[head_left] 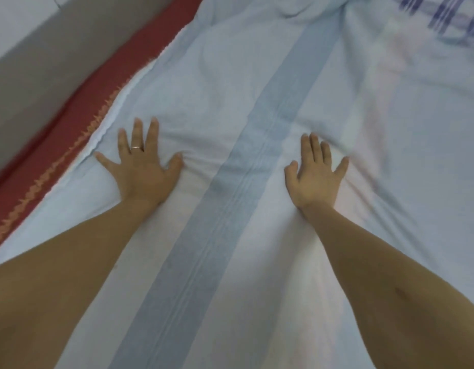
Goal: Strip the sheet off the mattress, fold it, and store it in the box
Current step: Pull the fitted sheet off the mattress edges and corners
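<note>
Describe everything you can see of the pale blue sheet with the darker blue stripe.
The pale blue, cotton-looking sheet lies spread out, soft and lightly wrinkled, bunching into folds at the far end. A broad darker blue stripe with fine lines runs lengthwise down its middle. Its left edge lies on the red mattress. The left hand and right hand press flat on it, fingers spread, one on each side of the stripe.

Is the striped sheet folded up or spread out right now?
Spread out: the sheet lies flat over the red mattress, left hand and right hand pressing on it with straight fingers. Doubled layers: cannot tell.
</note>
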`<state>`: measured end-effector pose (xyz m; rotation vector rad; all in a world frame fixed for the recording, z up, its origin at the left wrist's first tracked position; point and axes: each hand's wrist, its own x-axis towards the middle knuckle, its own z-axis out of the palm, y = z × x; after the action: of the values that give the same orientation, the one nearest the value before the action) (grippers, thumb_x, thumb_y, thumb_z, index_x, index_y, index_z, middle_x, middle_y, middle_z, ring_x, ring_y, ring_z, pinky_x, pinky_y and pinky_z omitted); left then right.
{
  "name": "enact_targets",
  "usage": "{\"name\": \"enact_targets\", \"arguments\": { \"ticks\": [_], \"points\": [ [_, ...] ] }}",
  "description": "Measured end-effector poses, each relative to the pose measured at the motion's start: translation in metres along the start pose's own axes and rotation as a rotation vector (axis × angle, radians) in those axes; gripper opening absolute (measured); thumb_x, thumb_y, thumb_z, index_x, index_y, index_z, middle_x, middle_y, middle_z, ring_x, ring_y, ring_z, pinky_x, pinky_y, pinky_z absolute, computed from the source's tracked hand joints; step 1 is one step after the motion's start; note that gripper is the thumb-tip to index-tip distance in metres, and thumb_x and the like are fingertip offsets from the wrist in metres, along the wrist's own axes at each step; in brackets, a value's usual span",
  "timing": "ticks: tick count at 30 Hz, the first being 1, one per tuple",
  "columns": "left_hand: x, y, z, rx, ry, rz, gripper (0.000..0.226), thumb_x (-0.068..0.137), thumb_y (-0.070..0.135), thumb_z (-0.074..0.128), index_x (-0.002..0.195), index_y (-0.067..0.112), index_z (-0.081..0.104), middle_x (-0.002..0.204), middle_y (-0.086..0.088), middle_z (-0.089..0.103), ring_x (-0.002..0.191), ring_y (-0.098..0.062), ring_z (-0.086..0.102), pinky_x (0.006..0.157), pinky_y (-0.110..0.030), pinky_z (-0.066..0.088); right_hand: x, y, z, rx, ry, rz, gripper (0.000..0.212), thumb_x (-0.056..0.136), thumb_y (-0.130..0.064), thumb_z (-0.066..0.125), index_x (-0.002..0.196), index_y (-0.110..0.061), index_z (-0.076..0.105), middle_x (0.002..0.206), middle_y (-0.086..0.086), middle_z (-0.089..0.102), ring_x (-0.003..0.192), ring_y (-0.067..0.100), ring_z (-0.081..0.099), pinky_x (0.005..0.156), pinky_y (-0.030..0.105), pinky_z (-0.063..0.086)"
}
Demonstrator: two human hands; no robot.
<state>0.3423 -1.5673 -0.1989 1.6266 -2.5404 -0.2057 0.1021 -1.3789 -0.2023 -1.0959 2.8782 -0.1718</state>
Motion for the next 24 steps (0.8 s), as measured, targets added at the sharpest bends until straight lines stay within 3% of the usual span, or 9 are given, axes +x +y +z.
{"name": "enact_targets", "arguments": {
  "ticks": [14,17,19,20,21,24],
  "points": [
    [0.015,-0.001,-0.013,-0.013,-0.080,0.035,0.083,0.075,0.055,0.033,0.149,0.020,0.022,0.156,-0.007,0.021,0.143,-0.033,0.019,0.109,-0.066,0.002,0.101,0.001,-0.017,-0.022,-0.068,-0.209,0.071,0.082,-0.039,0.021,0.151,-0.021,0.021,0.157,0.001,0.023,0.144,0.019,0.024,0.117,0.046,0.004],
    [0.018,0.000,-0.013,0.008,-0.106,0.043,0.084,0.075,0.055,0.034,0.149,0.019,0.023,0.156,-0.009,0.021,0.142,-0.033,0.020,0.110,-0.065,0.002,0.144,-0.013,-0.018,0.020,-0.076,0.048,0.064,0.090,-0.038,0.023,0.152,-0.024,0.016,0.159,-0.002,0.016,0.146,0.017,0.015,0.117,0.047,0.000],
    [0.020,0.001,-0.015,0.008,-0.120,0.036,0.084,0.075,0.056,0.036,0.149,0.018,0.024,0.156,-0.010,0.022,0.142,-0.033,0.020,0.110,-0.065,0.004,0.163,-0.053,-0.020,0.214,-0.047,0.293,0.062,0.093,-0.036,0.029,0.151,-0.017,0.022,0.157,0.003,0.023,0.145,0.019,0.017,0.117,0.050,-0.001],
    [0.020,0.001,-0.016,0.010,-0.129,0.047,0.083,0.075,0.056,0.036,0.148,0.018,0.024,0.156,-0.010,0.022,0.142,-0.033,0.020,0.110,-0.065,0.004,0.166,-0.079,-0.023,0.320,0.009,0.265,0.061,0.091,-0.037,0.033,0.148,-0.013,0.029,0.153,0.006,0.031,0.143,0.022,0.022,0.116,0.048,0.000],
    [0.021,0.000,-0.017,0.012,-0.144,0.047,0.083,0.075,0.056,0.037,0.148,0.018,0.025,0.155,-0.010,0.022,0.142,-0.033,0.020,0.110,-0.065,0.004,0.165,-0.107,-0.025,0.393,0.065,0.095,0.059,0.090,-0.035,0.038,0.145,-0.011,0.035,0.149,0.008,0.037,0.141,0.023,0.027,0.116,0.044,0.003],
    [0.024,-0.002,-0.018,0.018,-0.147,0.037,0.085,0.073,0.057,0.038,0.147,0.018,0.026,0.156,-0.009,0.022,0.142,-0.031,0.018,0.111,-0.064,0.003,0.173,-0.183,-0.029,0.401,0.041,-0.676,0.046,0.091,-0.020,0.047,0.136,-0.013,0.048,0.143,0.007,0.045,0.135,0.026,0.038,0.110,0.037,0.022]
  ]
}}
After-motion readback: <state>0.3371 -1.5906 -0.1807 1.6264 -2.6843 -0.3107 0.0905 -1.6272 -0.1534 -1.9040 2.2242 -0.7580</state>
